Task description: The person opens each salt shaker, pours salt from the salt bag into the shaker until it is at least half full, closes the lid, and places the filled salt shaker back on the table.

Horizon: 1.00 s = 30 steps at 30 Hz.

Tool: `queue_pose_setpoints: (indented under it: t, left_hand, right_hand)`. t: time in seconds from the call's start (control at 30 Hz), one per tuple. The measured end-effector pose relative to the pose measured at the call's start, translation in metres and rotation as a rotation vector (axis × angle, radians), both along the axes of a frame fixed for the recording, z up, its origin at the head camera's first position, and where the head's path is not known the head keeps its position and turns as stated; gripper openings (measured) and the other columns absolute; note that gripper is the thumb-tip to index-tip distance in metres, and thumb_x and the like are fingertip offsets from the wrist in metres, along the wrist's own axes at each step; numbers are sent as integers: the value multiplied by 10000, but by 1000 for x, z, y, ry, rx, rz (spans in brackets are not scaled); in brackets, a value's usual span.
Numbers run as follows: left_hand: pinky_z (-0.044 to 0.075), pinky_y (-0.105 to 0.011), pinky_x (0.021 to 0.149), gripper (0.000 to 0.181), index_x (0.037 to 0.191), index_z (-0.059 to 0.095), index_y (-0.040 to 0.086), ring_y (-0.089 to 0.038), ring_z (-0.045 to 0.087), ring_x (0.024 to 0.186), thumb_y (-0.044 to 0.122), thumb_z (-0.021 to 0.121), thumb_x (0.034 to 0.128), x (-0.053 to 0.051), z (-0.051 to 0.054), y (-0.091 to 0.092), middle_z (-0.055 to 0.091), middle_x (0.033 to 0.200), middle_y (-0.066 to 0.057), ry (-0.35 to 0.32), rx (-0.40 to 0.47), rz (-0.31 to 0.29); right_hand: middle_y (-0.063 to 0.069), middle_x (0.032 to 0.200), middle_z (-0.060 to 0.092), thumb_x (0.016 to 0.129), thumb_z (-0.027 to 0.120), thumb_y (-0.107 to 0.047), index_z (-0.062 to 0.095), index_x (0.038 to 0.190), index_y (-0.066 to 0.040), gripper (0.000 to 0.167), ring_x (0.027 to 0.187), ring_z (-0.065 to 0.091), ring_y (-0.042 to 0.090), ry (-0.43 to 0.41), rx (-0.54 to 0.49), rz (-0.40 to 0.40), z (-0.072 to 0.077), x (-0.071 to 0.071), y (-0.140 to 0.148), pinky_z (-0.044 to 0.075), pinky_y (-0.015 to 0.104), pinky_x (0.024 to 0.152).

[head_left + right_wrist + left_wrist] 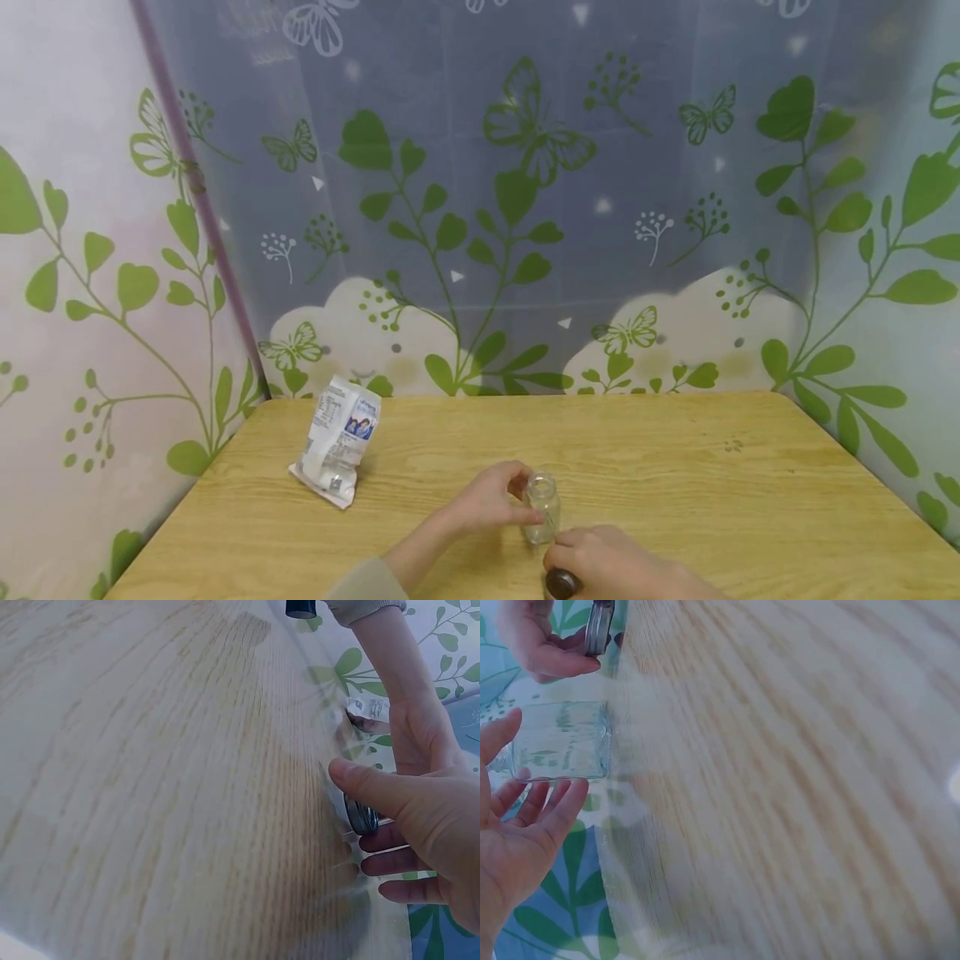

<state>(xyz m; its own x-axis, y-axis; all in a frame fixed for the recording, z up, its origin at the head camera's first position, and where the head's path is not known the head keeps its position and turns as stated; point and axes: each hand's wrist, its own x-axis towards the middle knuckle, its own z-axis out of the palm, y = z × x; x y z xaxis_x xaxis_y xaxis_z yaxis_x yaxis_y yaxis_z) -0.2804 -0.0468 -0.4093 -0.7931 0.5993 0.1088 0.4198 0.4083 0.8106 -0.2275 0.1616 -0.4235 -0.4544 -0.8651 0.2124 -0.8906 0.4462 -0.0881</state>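
Note:
A small clear glass bottle [542, 510] with an uncovered mouth stands upright on the table. My left hand [491, 502] holds it from the left, thumb on the near side and fingers round the far side. In the left wrist view the bottle [562, 741] shows between the thumb and fingers of my left hand [521, 844]. To the bottle's near right, my right hand [607, 562] holds a short round lid [562, 583] with a dark top and metal side. The right wrist view has this lid [361, 814] between thumb and fingers of my right hand [431, 825].
A white printed packet [337, 442] lies at the left of the wooden table [675, 467]. Behind and beside the table hang patterned curtains [465, 208] with green leaves and butterflies. The table's back edge runs close to the curtain.

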Motion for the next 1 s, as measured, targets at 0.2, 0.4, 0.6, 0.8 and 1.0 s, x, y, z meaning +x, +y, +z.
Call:
queue_pose_setpoints:
  t: [0.2,0.4,0.6,0.8,1.0]
  left_hand:
    - [445,-319,804,385,1081,582,105,-106,544,903,236,747,759,0,-2,0,569,929,87,6,-19,10]
    - [445,-302,814,371,1073,585,125,-119,553,929,270,743,770,1,-2,1,564,928,96,20,-35,24]
    - [453,-297,804,369,1076,585,129,-126,555,938,288,734,779,2,-3,0,567,938,94,14,-48,30]
    - [460,-317,810,366,1091,581,129,-131,545,963,338,691,810,2,-4,-1,565,977,85,8,-56,33]
    - [467,-316,800,398,1132,586,92,-151,549,974,334,677,829,2,0,0,582,1014,47,9,-60,40]
  right_hand:
    - [-157,859,575,791,693,-330,630,904,-191,190,767,537,-31,-38,11,-40,-1,1,-4,441,146,646]
    - [-168,844,587,791,690,-370,637,917,-192,224,734,518,-48,-34,27,-44,-2,1,-7,418,126,613]
    - [-158,852,601,782,704,-353,639,919,-187,224,750,529,-40,-21,12,-29,-4,2,-7,423,136,606]
    - [-154,835,600,834,654,-362,637,909,-190,188,746,524,-48,22,-24,23,-6,2,-5,396,105,588]
    - [-155,834,600,905,565,-395,642,917,-186,223,728,513,-59,26,-30,51,-5,2,-5,380,83,589]
